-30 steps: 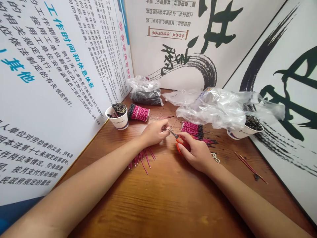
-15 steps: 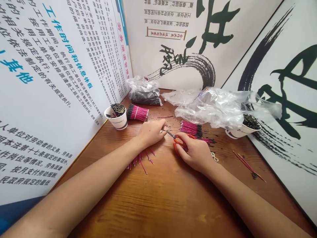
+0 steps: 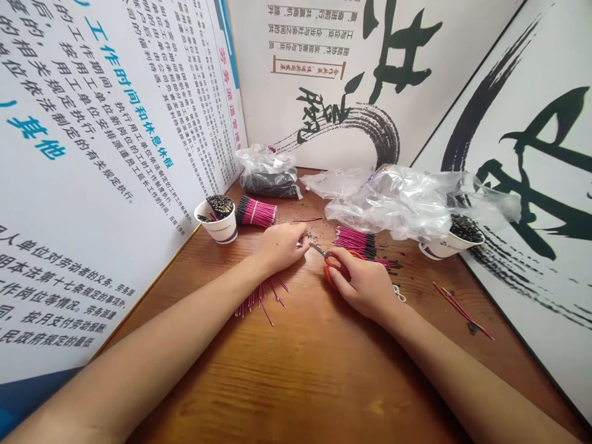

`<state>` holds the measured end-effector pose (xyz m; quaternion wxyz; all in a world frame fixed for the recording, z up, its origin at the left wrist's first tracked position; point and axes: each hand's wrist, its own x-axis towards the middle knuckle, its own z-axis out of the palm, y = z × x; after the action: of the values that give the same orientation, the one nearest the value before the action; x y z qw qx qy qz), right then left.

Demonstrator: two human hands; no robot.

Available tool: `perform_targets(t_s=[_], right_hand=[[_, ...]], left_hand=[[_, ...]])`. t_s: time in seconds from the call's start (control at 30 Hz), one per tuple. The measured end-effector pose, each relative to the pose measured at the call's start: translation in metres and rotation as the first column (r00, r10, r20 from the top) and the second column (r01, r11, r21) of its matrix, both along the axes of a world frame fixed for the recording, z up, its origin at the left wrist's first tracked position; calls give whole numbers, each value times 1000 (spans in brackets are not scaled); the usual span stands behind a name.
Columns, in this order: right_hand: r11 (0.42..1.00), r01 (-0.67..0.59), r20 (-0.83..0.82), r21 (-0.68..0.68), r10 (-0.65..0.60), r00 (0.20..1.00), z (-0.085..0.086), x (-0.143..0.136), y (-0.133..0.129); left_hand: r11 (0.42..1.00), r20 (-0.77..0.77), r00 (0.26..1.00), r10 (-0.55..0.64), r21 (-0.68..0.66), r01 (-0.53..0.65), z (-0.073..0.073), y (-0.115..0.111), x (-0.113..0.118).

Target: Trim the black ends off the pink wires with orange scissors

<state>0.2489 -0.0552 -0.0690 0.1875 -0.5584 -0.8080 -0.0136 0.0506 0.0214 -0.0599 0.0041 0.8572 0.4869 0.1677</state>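
Note:
My right hand (image 3: 365, 282) is closed round the orange-handled scissors (image 3: 332, 266), whose tips point left at the fingers of my left hand (image 3: 283, 246). The fingers of my left hand are pinched together; whatever they hold is too small and hidden to name. Several loose pink wires (image 3: 266, 306) fan out on the table below my left hand. A tied bundle of pink and black wires (image 3: 256, 211) lies behind it. Beyond the scissors is a second pile of pink and black wires (image 3: 355, 239).
A paper cup (image 3: 222, 232) of dark pieces stands at the left, another cup (image 3: 444, 246) tilts at the right. Clear plastic bags (image 3: 393, 200) and a bag of black items (image 3: 271, 182) lie at the back. Printed panels (image 3: 324, 142) surround the wooden table (image 3: 296, 382).
The scissor tips are slightly farther from the fingers of my left hand. Both hands keep nearly the same place, and the view has shifted slightly.

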Motion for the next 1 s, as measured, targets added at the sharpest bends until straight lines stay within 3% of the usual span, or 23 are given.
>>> perform_targets(t_s=[0.3,0.43,0.53,0.7,1.0], right_hand=[[996,48,-178,-77,-61,982,-3,3,4],[996,-31,-436,-85,-10,900,-9,4,4],[993,-115,-548,-20,85,832,-13,2,2],[975,-199,-498,101,223,838,-10,-1,-2],[952,-212,-372,222,284,884,-8,-3,-3]], left_hand=[[993,204,979,13,-115,11,-3,2,-1],[988,272,957,-96,-92,126,-3,-1,0],[974,212,954,-211,-41,225,-3,-7,5],[927,156,927,-342,-103,360,2,-23,17],[889,272,884,-379,-156,429,-1,-30,23]])
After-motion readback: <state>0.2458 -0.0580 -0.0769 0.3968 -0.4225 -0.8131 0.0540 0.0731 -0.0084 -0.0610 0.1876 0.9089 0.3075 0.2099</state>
